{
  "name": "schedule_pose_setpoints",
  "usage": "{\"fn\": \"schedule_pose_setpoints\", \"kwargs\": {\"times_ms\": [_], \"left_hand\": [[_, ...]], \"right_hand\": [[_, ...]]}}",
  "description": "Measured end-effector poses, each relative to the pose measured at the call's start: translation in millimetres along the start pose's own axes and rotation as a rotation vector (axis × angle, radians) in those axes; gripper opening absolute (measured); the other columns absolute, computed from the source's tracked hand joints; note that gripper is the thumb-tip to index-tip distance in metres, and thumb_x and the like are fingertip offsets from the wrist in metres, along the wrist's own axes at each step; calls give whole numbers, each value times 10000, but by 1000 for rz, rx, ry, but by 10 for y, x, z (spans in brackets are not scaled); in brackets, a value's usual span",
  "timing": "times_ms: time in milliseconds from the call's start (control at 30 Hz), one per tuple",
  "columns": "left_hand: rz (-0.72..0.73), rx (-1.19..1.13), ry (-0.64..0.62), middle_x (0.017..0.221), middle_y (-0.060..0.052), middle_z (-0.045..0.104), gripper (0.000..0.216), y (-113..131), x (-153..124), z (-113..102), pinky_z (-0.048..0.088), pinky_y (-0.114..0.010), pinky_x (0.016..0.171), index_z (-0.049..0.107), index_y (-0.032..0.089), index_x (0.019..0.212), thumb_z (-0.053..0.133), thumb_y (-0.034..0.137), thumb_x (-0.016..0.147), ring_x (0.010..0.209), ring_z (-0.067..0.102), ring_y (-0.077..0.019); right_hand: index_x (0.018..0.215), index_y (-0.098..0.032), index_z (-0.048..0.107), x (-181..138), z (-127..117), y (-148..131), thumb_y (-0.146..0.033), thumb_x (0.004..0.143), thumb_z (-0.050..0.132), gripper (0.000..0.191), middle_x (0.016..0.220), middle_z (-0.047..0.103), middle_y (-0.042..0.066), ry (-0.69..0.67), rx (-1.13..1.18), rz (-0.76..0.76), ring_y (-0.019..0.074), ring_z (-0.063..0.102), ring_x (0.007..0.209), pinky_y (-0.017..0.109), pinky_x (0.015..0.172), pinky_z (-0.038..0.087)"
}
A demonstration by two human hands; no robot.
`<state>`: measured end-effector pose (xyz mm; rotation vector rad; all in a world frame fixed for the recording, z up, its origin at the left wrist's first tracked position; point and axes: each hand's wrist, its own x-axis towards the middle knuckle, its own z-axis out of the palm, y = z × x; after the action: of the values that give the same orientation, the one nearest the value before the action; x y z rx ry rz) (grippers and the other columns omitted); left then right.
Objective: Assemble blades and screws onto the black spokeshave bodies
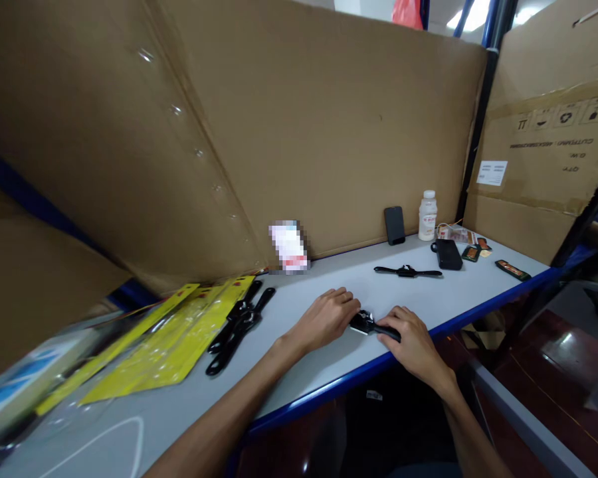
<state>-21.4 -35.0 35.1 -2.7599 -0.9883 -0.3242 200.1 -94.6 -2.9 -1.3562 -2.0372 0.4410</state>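
A black spokeshave [363, 323] with a pale blade edge lies between my two hands, just above or on the tabletop near its front edge. My left hand [333, 313] is closed around its left handle and hides most of it. The right handle is pinched between the thumb and fingers of my right hand [403, 330], its end sticking out below. Another spokeshave [407, 271] lies farther back on the table. To the left, several more black spokeshaves [242, 325] lie together beside yellow backing cards in clear plastic [179, 338].
A lit phone [290, 247] and a dark phone [395, 226] lean against the cardboard wall [329, 133]. At the right are a white bottle [428, 216], a black case [448, 254] and small snack packets [512, 269]. The table's blue front edge [323, 393] runs close below my hands.
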Motion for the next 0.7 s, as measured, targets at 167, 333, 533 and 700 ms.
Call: {"fn": "schedule_pose_setpoints", "kwargs": {"times_ms": [167, 333, 533, 700], "left_hand": [[-23, 45, -43, 840, -56, 655, 282, -17, -9, -35, 436, -342, 745, 623, 171, 855, 418, 220, 1042, 829, 587, -214], [-22, 28, -54, 833, -53, 653, 312, 3, 0, -39, 430, -322, 715, 613, 174, 844, 410, 276, 1059, 815, 594, -204], [-18, 42, -92, 847, -54, 647, 315, 66, 19, -33, 428, -307, 697, 607, 171, 881, 412, 336, 1065, 824, 604, -201], [-7, 55, -93, 838, -51, 630, 279, 100, 23, -24, 418, -291, 668, 601, 174, 901, 438, 339, 1056, 795, 607, -195]], "right_hand": [[1049, -264, 747, 10, 25, -14, -226, 881, 686, 184, 1025, 667, 24, 11, -10, 37, 198, 609, 999, 325, 929, 458], [1041, -274, 748, 17, 19, -16, -234, 875, 694, 179, 1019, 670, 17, 15, -17, 46, 197, 620, 989, 319, 923, 459], [1025, -273, 744, 21, 29, -18, -251, 876, 697, 158, 1006, 671, 18, 25, -32, 44, 201, 623, 980, 321, 910, 459], [1029, -265, 738, 14, 45, -1, -252, 876, 701, 158, 1017, 670, 15, 32, -31, 31, 200, 619, 984, 318, 906, 459]]}}
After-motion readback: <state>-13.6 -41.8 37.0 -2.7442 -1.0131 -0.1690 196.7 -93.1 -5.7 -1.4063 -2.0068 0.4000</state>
